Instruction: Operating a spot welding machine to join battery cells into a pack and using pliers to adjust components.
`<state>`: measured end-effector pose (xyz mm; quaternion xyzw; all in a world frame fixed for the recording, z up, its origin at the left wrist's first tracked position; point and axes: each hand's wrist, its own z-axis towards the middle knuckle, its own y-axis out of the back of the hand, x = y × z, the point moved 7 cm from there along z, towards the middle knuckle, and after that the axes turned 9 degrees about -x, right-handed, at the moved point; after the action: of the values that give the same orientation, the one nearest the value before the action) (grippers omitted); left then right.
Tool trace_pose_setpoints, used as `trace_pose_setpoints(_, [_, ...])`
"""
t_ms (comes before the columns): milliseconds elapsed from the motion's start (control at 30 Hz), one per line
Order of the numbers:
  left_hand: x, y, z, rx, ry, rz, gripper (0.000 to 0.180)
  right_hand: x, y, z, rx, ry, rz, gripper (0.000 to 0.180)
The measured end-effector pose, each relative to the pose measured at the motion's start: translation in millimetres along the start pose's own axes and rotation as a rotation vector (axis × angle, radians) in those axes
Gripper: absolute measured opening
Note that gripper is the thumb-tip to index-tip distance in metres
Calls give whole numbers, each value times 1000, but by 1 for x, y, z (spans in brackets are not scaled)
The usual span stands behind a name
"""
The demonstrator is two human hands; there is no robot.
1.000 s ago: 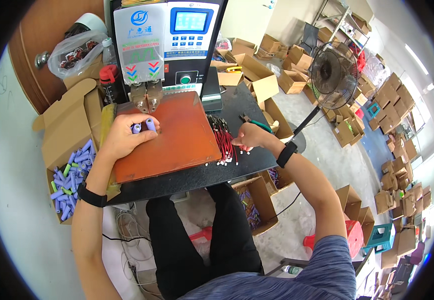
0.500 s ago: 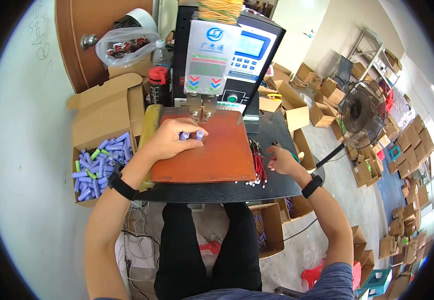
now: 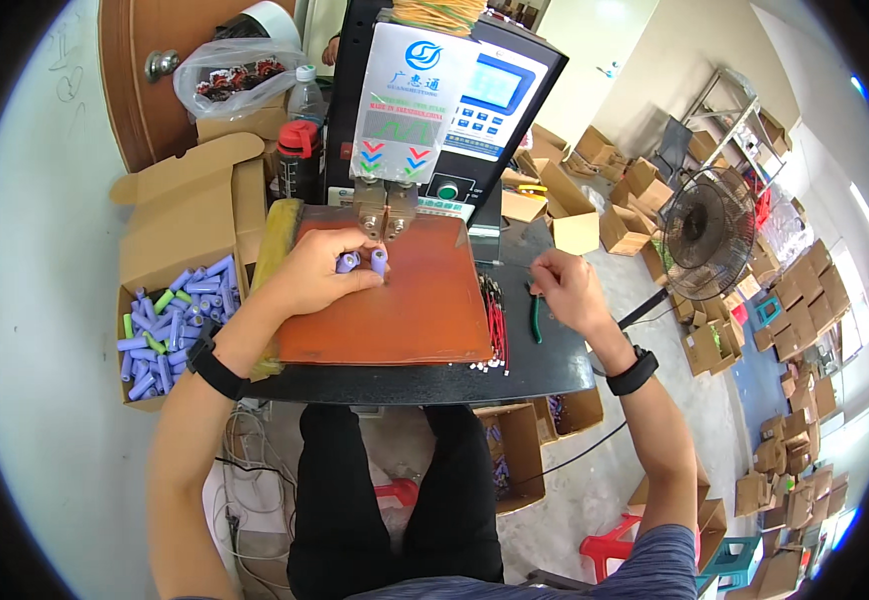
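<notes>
- Cardboard cartons are crowding the workshop floor around your black table (image 3: 425,380), with a fan (image 3: 707,232) standing at the right.
- Your left hand (image 3: 315,272) is pinching the purple cells (image 3: 363,262) on the orange mat (image 3: 395,300), fingers clamped on them just under the welder head (image 3: 387,210), likely keeping their ends lined up.
- Your right hand (image 3: 565,290) is hovering beside the red wires (image 3: 497,325), fingers curled together; whether they are gripping anything, you cannot tell.
- More cells are lying in the open box (image 3: 177,325) at your left, within reach.
</notes>
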<state>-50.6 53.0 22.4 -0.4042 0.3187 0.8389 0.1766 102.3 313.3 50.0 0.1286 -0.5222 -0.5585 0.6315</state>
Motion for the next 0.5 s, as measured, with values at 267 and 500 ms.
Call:
trace_pose_setpoints(267, [-6, 3, 0, -6, -53, 7, 31, 63, -33, 4, -60, 137, 181, 8])
trace_pose_setpoints(500, [-1, 2, 2, -32, -41, -3, 31, 111, -98, 27, -1, 264, 330, 9])
